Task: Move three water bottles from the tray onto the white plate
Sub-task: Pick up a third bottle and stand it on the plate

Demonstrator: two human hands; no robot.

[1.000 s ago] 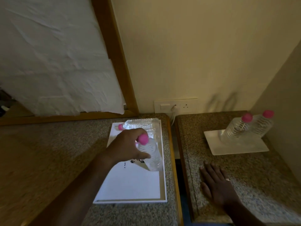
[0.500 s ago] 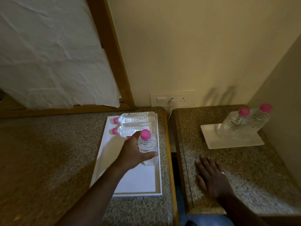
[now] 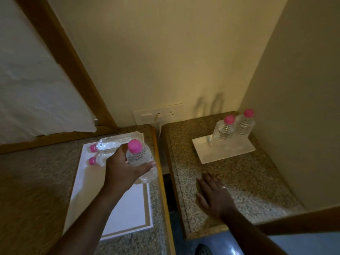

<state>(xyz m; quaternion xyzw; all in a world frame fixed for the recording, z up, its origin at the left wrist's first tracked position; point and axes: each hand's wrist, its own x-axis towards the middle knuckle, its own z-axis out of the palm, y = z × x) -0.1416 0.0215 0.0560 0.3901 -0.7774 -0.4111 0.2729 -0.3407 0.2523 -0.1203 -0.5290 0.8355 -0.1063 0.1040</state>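
My left hand (image 3: 123, 168) grips a clear water bottle (image 3: 140, 160) with a pink cap, held upright over the right part of the white tray (image 3: 127, 208). Two more pink-capped bottles lie on their sides at the tray's far end: the rear one (image 3: 112, 142) and the nearer one (image 3: 98, 159), partly hidden by my hand. On the right counter a white plate (image 3: 206, 150) holds two upright bottles, the left one (image 3: 223, 133) and the right one (image 3: 244, 124). My right hand (image 3: 214, 196) lies flat, fingers spread, on the right counter in front of the plate.
Two granite counters are separated by a narrow gap (image 3: 165, 177) with wooden edging. A wall socket plate (image 3: 158, 115) with a plugged cable sits behind the gap. A wood-framed white panel (image 3: 36, 85) rises at the left. A wall (image 3: 303, 107) closes off the right side.
My left hand has raised the gripped bottle off the tray, turned it upright and shifted it right. My right hand has stayed flat on the right counter.
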